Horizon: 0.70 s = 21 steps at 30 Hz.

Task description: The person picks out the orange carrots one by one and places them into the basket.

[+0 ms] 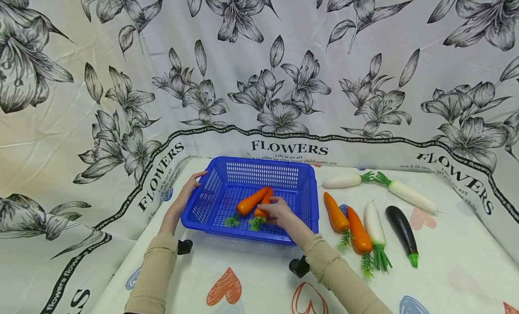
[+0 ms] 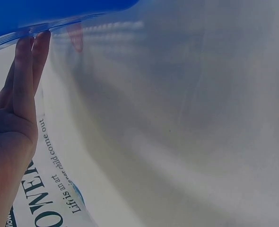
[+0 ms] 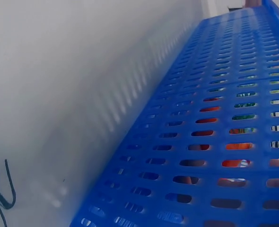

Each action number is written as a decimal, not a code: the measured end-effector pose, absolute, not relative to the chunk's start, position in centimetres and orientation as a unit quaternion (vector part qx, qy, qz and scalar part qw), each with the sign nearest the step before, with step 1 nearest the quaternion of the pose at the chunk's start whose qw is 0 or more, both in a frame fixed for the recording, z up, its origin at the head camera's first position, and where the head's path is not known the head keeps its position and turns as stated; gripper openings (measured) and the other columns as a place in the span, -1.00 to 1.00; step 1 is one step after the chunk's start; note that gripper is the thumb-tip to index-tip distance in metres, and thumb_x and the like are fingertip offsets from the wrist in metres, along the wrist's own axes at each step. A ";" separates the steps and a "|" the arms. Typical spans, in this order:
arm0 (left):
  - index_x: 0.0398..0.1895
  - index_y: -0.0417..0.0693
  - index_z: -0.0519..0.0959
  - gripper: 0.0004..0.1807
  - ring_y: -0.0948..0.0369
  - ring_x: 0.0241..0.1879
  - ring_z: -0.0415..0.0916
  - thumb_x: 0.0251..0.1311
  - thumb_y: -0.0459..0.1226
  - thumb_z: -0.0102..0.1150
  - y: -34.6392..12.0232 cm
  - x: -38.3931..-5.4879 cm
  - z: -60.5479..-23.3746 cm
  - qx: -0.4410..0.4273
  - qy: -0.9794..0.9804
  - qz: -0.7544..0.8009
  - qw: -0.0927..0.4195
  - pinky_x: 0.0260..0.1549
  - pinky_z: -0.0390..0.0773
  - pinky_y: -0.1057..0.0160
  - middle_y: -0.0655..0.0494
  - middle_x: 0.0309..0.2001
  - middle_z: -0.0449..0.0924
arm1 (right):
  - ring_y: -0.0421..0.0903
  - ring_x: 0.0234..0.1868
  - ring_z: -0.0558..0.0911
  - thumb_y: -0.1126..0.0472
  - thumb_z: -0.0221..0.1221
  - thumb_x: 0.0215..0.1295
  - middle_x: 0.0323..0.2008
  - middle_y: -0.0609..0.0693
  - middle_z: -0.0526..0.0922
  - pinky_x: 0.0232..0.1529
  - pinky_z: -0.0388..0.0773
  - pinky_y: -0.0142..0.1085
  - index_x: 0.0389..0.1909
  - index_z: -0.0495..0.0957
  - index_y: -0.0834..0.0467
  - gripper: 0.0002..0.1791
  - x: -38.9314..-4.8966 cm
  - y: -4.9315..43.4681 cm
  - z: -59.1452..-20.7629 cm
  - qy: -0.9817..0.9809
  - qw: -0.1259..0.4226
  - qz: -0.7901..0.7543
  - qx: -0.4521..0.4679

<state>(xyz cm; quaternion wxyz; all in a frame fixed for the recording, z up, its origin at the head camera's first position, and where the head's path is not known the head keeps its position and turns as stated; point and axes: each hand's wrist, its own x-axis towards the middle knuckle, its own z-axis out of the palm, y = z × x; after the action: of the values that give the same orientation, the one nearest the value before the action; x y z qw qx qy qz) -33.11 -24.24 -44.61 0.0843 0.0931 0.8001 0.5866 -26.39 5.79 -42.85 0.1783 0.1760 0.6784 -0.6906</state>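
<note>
A blue plastic basket (image 1: 259, 235) with slotted walls stands on the table. Inside lie two orange carrots with green tops, the left carrot (image 1: 252, 202) leaning close to the right carrot (image 1: 267, 197). My right hand (image 1: 282, 213) reaches over the near right part of the basket and holds the right carrot near its leafy end. At the basket's left side, my left hand (image 1: 184, 199) rests its fingers against the rim; the left wrist view shows these fingers (image 2: 24, 75) straight, tips at the rim's underside. Through the slots in the right wrist view, bits of orange show; the right hand is mostly hidden there.
Right of the basket lie two more carrots (image 1: 335, 211), a white radish (image 1: 374, 224) and a dark eggplant (image 1: 401, 230). Behind them are two further white radishes (image 1: 413, 196). A flower-printed cloth (image 1: 284, 102) hangs at the back and sides of the table.
</note>
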 end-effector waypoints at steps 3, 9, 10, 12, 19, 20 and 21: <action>0.47 0.12 0.05 -0.42 -0.05 0.22 0.15 0.35 -0.21 -0.45 -24.2 -33.1 -44.7 0.097 0.801 0.585 0.081 0.01 0.22 0.28 -0.07 0.47 -0.05 | 0.24 0.10 0.52 0.34 0.23 0.15 0.21 0.38 0.34 0.02 0.52 -0.01 0.34 0.16 0.27 -0.27 -26.4 5.7 -43.1 0.693 0.185 -0.680 0.154; 0.46 0.11 0.07 -0.43 -0.03 0.23 0.15 0.36 -0.21 -0.44 -24.2 -33.2 -44.8 0.102 0.802 0.583 0.078 0.03 0.22 0.28 -0.07 0.46 -0.04 | 0.23 0.09 0.52 0.36 0.26 0.12 0.18 0.36 0.36 0.03 0.51 0.01 0.28 0.23 0.29 -0.31 -26.1 5.5 -43.3 0.718 0.181 -0.660 0.131; 0.46 0.12 0.07 -0.43 -0.03 0.22 0.16 0.36 -0.21 -0.45 -24.2 -33.2 -44.8 0.101 0.802 0.583 0.078 0.03 0.22 0.28 -0.08 0.46 -0.03 | 0.22 0.09 0.51 0.36 0.26 0.11 0.18 0.36 0.36 0.03 0.50 0.01 0.27 0.24 0.28 -0.32 -26.1 5.5 -43.3 0.722 0.182 -0.655 0.127; 0.46 0.12 0.07 -0.43 -0.03 0.22 0.16 0.36 -0.21 -0.45 -24.3 -33.2 -44.8 0.100 0.803 0.583 0.078 0.03 0.22 0.28 -0.09 0.46 -0.03 | 0.22 0.10 0.51 0.35 0.26 0.11 0.17 0.35 0.37 0.02 0.50 0.02 0.27 0.24 0.28 -0.32 -26.0 5.4 -43.3 0.730 0.185 -0.648 0.116; 0.47 0.12 0.04 -0.41 -0.06 0.22 0.16 0.35 -0.22 -0.45 -24.4 -33.2 -44.9 0.098 0.796 0.591 0.083 0.01 0.23 0.29 -0.07 0.46 -0.05 | 0.16 0.04 0.56 0.40 0.24 0.11 0.15 0.33 0.39 0.00 0.54 -0.06 0.29 0.25 0.27 -0.32 -25.9 5.2 -43.3 0.742 0.203 -0.633 0.080; 0.47 0.11 0.04 -0.41 -0.06 0.24 0.15 0.35 -0.22 -0.44 -24.4 -33.3 -44.9 0.099 0.796 0.592 0.083 0.02 0.22 0.28 -0.06 0.47 -0.06 | 0.15 0.03 0.57 0.41 0.23 0.11 0.14 0.33 0.40 0.00 0.54 -0.07 0.29 0.26 0.27 -0.32 -25.9 5.2 -43.3 0.742 0.206 -0.633 0.076; 0.47 0.11 0.04 -0.42 -0.06 0.24 0.14 0.35 -0.22 -0.44 -24.4 -33.3 -44.9 0.099 0.795 0.592 0.083 0.03 0.21 0.27 -0.05 0.48 -0.07 | 0.14 0.02 0.58 0.43 0.22 0.11 0.13 0.33 0.41 0.00 0.54 -0.08 0.29 0.26 0.27 -0.33 -25.9 5.2 -43.3 0.744 0.207 -0.632 0.073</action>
<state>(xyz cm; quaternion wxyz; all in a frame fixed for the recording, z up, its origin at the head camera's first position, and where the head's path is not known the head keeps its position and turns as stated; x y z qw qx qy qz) -33.26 -24.37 -44.87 0.0827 0.0986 0.7955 0.5922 -25.94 5.20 -43.29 0.2072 0.0734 0.7435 -0.6315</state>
